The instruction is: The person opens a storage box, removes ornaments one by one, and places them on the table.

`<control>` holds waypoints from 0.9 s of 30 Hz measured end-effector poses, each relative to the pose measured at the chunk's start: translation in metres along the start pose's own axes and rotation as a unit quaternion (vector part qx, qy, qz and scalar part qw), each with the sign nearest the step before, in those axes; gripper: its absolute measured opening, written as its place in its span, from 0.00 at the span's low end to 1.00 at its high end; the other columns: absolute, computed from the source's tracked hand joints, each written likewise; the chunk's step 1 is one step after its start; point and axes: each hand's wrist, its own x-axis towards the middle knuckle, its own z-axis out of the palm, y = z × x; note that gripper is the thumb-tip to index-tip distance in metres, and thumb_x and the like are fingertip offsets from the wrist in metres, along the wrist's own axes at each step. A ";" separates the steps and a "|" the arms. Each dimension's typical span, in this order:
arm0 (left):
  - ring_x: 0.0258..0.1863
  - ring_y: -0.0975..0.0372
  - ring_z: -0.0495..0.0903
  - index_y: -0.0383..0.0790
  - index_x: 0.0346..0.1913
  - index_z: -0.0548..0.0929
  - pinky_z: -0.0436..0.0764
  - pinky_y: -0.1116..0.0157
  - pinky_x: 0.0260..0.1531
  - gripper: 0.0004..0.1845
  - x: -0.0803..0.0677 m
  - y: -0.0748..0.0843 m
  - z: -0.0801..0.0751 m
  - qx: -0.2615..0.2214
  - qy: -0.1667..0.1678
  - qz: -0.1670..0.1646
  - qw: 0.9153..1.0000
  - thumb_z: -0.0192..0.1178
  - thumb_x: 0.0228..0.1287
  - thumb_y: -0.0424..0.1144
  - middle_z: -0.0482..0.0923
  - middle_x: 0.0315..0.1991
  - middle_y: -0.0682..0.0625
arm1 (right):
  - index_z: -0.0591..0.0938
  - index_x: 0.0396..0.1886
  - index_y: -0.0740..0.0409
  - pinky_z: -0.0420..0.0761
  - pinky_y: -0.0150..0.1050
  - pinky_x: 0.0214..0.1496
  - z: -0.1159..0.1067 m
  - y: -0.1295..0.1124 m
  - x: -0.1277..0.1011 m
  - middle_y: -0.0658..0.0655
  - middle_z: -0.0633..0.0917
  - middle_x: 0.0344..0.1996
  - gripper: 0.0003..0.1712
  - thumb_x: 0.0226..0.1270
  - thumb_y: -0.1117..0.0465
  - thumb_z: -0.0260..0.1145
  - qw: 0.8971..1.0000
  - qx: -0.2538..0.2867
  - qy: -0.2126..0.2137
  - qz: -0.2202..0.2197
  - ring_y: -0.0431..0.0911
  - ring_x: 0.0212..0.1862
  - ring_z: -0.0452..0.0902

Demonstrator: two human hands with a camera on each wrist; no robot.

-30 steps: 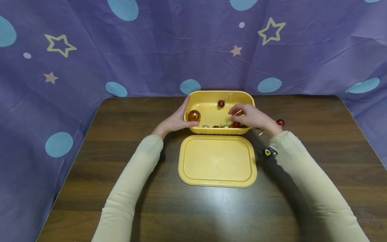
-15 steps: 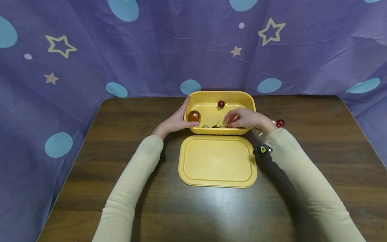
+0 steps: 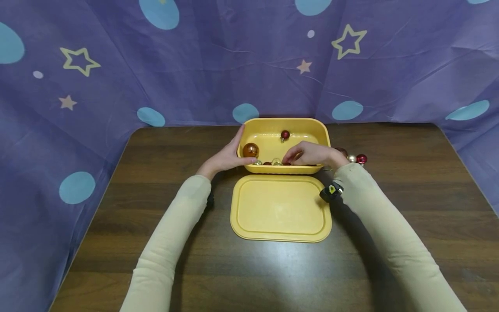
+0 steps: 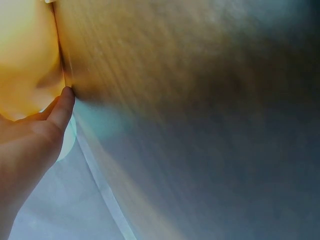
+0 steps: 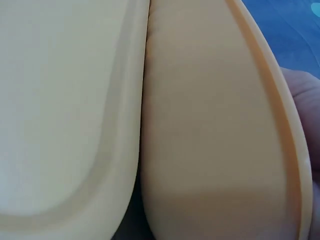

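Left hand (image 3: 226, 158) laid against the left end of the yellow tub (image 3: 308, 125), fingers straight along its outer wall, thumb hooked over the near rim; one fingertip (image 4: 66, 95) pressed to the tub's wall in the left wrist view. Right hand (image 3: 312, 154) reaching over the near right rim into the tub, fingers curled down among the small baubles (image 3: 273, 162) lined along the near inner wall; impossible to tell whether anything is pinched between them. Large orange bauble (image 3: 250, 150) inside at the left end, just beside the left thumb. Small red bauble (image 3: 285, 134) further back, near the far wall. Tub standing at the far middle of the dark wooden worktop (image 3: 117, 208). Flat yellow lid (image 3: 280, 208) lying just in front of it, edges nearly touching, as in the right wrist view. Three more baubles (image 3: 352, 157) on the worktop just right of the tub, behind the right wrist. Purple star-patterned cloth (image 3: 156, 65) hung behind.
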 end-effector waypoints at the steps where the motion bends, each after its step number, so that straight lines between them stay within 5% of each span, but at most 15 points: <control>1: 0.74 0.60 0.33 0.46 0.76 0.27 0.42 0.57 0.70 0.61 0.000 0.000 0.000 -0.001 0.000 0.001 1.000 0.69 0.60 0.42 0.25 0.76 0.49 | 0.82 0.49 0.72 0.75 0.37 0.53 0.000 0.001 0.001 0.64 0.84 0.44 0.13 0.67 0.72 0.59 1.000 0.003 0.001 0.001 0.53 0.50 0.78; 12: 0.74 0.59 0.33 0.46 0.76 0.27 0.42 0.56 0.70 0.61 -0.001 -0.001 0.000 0.002 0.001 0.002 1.000 0.69 0.59 0.45 0.25 0.76 0.50 | 0.80 0.53 0.69 0.76 0.36 0.39 0.001 0.002 -0.002 0.62 0.83 0.43 0.17 0.66 0.70 0.59 0.997 0.059 0.053 -0.013 0.47 0.37 0.76; 20: 0.74 0.60 0.33 0.47 0.76 0.27 0.42 0.56 0.70 0.61 -0.002 -0.001 0.000 0.007 0.000 0.000 1.000 0.68 0.60 0.47 0.25 0.76 0.50 | 0.75 0.59 0.73 0.78 0.53 0.51 -0.001 -0.001 -0.012 0.67 0.79 0.52 0.20 0.69 0.70 0.55 0.985 0.131 0.111 -0.020 0.63 0.47 0.79; 27: 0.74 0.59 0.34 0.47 0.76 0.27 0.42 0.56 0.70 0.61 -0.002 -0.001 0.000 0.001 0.003 -0.004 1.000 0.68 0.60 0.44 0.25 0.77 0.50 | 0.76 0.60 0.69 0.78 0.42 0.50 -0.004 -0.005 -0.021 0.63 0.81 0.49 0.23 0.67 0.66 0.62 0.980 0.110 0.164 0.005 0.47 0.46 0.79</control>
